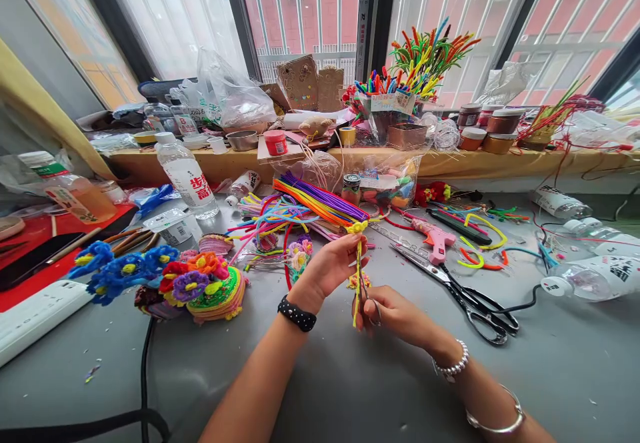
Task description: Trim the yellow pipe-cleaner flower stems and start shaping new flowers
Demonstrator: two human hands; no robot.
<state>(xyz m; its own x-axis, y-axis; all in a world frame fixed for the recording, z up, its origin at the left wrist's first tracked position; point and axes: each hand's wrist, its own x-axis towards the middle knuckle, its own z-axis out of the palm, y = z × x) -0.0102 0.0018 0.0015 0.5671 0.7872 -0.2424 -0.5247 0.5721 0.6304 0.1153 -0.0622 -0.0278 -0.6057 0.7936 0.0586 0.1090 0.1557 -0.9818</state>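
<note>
My left hand (pixel 325 269) pinches a small yellow pipe-cleaner flower (pixel 357 227) between thumb and fingertips, above the middle of the grey table. A yellow pipe-cleaner stem (pixel 356 306) hangs down from it. My right hand (pixel 397 315) is closed around a small pair of scissors (pixel 377 313), fingers in the handle loops. Their blades point upward along the stem; whether they touch it, I cannot tell. Behind my left hand lies a bundle of purple, yellow and orange pipe cleaners (pixel 323 203). Another small yellow piece (pixel 354 280) shows partly behind the scissors.
Finished fuzzy flowers (pixel 193 284) sit to the left. Large black-handled scissors (pixel 463 298) and a pink glue gun (pixel 436 237) lie to the right. Plastic bottles (pixel 187 176) stand or lie at both sides. A cluttered window ledge (pixel 225 161) runs along the back.
</note>
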